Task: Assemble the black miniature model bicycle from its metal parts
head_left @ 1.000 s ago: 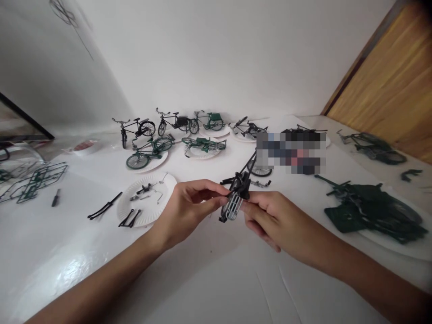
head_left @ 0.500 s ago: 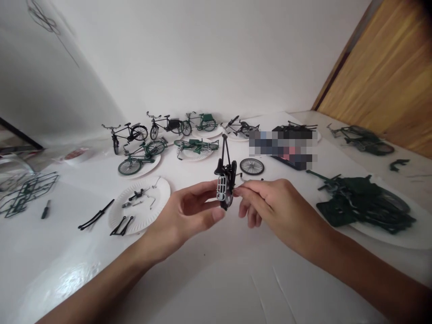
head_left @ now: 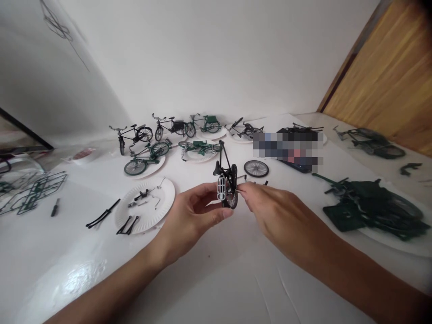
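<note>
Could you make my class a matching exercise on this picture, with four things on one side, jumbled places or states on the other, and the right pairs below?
Column one
1. Black model bicycle
2. Loose wheel
3. Fluted paper plate
4. Large green model bicycle

Column two
A. Bears small loose parts
B. Held up in the left hand
C. Lies at the right side of the picture
D. Flat on the white surface, beyond the right hand

Right pairs: 1-B, 2-D, 3-A, 4-C
</note>
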`<state>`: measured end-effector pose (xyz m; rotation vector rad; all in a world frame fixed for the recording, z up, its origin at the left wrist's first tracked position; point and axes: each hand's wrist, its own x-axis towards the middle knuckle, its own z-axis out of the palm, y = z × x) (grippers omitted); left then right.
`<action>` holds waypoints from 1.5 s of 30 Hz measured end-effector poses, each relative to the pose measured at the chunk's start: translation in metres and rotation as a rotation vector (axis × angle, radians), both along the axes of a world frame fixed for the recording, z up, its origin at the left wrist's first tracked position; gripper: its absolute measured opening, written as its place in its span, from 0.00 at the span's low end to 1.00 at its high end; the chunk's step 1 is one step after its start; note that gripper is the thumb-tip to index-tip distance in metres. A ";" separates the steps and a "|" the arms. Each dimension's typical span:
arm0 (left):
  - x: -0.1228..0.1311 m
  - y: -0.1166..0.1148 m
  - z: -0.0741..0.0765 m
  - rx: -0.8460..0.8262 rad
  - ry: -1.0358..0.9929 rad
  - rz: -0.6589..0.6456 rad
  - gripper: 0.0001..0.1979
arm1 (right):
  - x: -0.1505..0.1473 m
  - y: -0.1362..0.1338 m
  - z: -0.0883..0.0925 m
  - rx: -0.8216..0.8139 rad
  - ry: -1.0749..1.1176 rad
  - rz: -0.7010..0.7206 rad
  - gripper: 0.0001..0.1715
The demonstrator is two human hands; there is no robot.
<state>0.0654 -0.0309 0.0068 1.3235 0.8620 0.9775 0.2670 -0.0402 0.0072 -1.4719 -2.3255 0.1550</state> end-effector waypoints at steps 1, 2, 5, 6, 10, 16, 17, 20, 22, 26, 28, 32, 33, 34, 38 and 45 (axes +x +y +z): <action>0.000 0.001 0.000 0.000 0.006 0.000 0.17 | 0.000 0.000 0.000 -0.005 -0.003 0.000 0.11; 0.000 0.001 0.000 -0.001 0.008 -0.004 0.16 | -0.001 0.000 0.001 -0.019 0.013 -0.002 0.10; 0.000 0.001 0.000 0.007 -0.016 -0.032 0.16 | -0.001 0.001 0.001 -0.110 0.162 -0.017 0.07; 0.000 0.000 0.000 0.015 -0.024 -0.041 0.16 | 0.000 0.001 0.001 -0.158 0.218 -0.022 0.07; 0.002 -0.003 0.001 0.082 -0.019 -0.049 0.18 | 0.002 0.003 0.001 -0.304 0.288 0.005 0.08; 0.001 -0.003 -0.002 0.133 0.059 -0.022 0.18 | 0.002 -0.002 0.009 -0.292 0.173 0.058 0.10; 0.000 -0.002 -0.002 0.135 0.068 -0.028 0.18 | 0.002 -0.003 0.011 -0.312 0.200 0.066 0.10; -0.003 -0.002 -0.002 0.145 0.080 -0.050 0.18 | 0.003 -0.004 0.018 -0.383 0.315 0.100 0.14; -0.003 -0.003 0.000 0.151 0.080 -0.060 0.17 | 0.005 -0.002 0.020 -0.406 0.388 0.124 0.18; 0.000 -0.007 0.003 0.135 0.077 -0.033 0.13 | 0.006 0.004 0.016 -0.453 0.454 0.142 0.24; 0.003 -0.009 0.003 0.126 0.046 0.051 0.12 | 0.005 0.007 0.011 -0.469 0.497 0.123 0.27; 0.006 -0.009 0.001 0.088 0.006 0.195 0.11 | 0.002 0.007 0.006 -0.469 0.525 0.142 0.29; 0.006 -0.008 0.001 0.086 0.023 0.202 0.10 | 0.001 0.006 0.005 -0.452 0.510 0.153 0.28; 0.006 -0.007 0.000 0.093 0.040 0.200 0.11 | 0.001 0.006 0.006 -0.430 0.497 0.163 0.27; 0.003 -0.004 -0.004 0.125 0.113 0.160 0.08 | 0.000 0.005 0.005 -0.386 0.468 0.177 0.22; -0.001 -0.002 -0.009 0.102 0.369 0.142 0.09 | -0.007 0.007 -0.005 -0.155 0.291 0.115 0.23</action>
